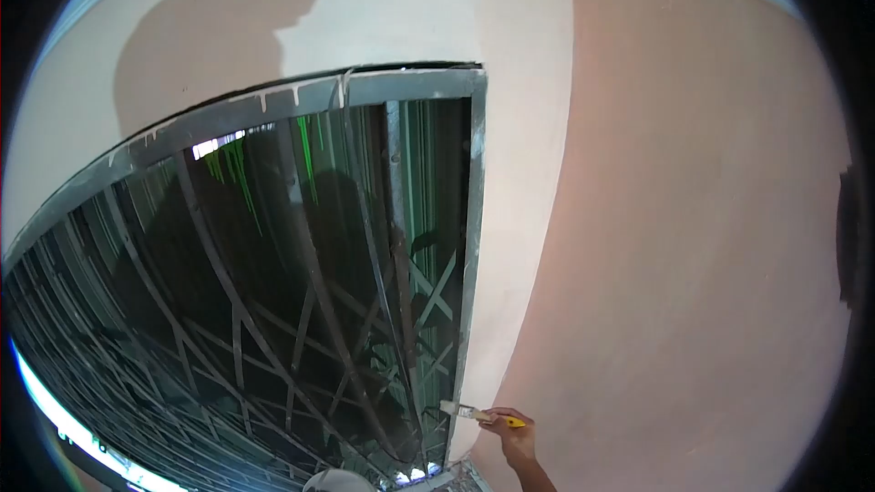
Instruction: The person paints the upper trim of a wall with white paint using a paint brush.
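One hand, which looks like my right hand (516, 437), reaches up from the bottom edge, right of centre. Its fingers are closed around the yellow handle of a paintbrush (465, 411). The brush points left, and its pale bristles are at the right upright of the grey metal door frame (475, 155), low down; whether they touch it is too small to tell. Pale drips of paint run down the frame's top bar. My left hand is out of view.
A folding metal lattice gate (310, 310) fills the frame at the left. Peach walls (684, 219) meet in a corner to the right. A round whitish object (339, 481) is at the bottom edge. Something dark (848, 237) hangs at the far right.
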